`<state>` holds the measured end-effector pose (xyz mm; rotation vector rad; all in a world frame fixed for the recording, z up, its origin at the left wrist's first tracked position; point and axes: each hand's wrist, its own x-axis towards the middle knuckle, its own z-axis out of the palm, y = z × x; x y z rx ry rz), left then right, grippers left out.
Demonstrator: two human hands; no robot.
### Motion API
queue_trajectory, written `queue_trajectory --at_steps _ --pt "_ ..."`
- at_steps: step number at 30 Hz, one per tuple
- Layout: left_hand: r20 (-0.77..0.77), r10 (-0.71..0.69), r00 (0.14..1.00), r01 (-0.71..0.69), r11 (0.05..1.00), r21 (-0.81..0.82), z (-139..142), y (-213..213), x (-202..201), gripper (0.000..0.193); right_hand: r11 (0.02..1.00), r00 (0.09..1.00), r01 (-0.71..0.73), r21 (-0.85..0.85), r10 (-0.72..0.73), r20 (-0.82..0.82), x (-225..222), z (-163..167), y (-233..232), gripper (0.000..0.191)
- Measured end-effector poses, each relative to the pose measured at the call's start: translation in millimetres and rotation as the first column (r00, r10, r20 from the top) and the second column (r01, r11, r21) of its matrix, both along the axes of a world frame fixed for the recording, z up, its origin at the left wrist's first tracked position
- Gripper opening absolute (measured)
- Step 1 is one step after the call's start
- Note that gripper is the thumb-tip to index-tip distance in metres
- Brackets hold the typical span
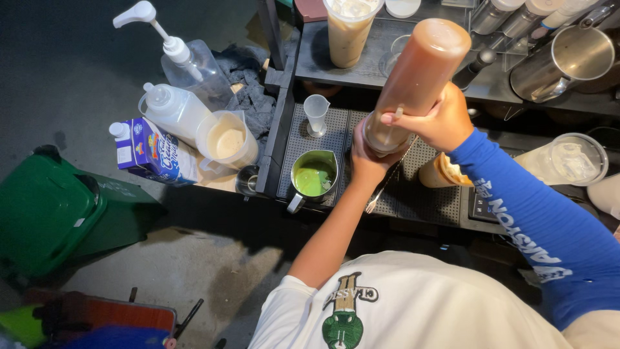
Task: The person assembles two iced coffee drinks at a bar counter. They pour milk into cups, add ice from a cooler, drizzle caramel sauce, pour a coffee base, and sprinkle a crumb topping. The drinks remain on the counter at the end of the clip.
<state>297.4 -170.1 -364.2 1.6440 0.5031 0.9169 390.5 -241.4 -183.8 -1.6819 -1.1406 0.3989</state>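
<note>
Brown squeeze bottle (pixel 413 77) upturned within both hands' grip.

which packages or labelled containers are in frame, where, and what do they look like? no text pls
Milk carton: left on the floor-side ledge, lying tilted; boxy, blue and white, white screw cap.
Pump bottle: behind the carton, clear plastic, white pump head.
Squeeze bottle: between the two, whitish, no readable label.
Brown sauce bottle: centre, tipped downward, held by right hand and left hand; unlabelled.
Green bin: lower left, plain.
</note>
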Motion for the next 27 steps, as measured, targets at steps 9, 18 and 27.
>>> queue_trajectory --at_steps 9,18,27 --pt "0.019 0.044 0.999 -0.044 0.999 0.008 -4 1 1 0.102 1.000 1.000 -0.002 -0.022 0.002 -0.019 14 7 -22 0.044" --pt "0.107 0.070 0.992 -0.075 0.996 0.040 -3 -1 3 0.097 0.997 0.950 0.042 -0.064 -0.020 0.312 47 -2 -19 0.055" --pt "0.090 0.081 0.993 -0.085 0.995 0.046 -5 -1 3 0.095 0.998 0.926 0.070 0.003 -0.066 0.371 51 -12 -1 0.054"
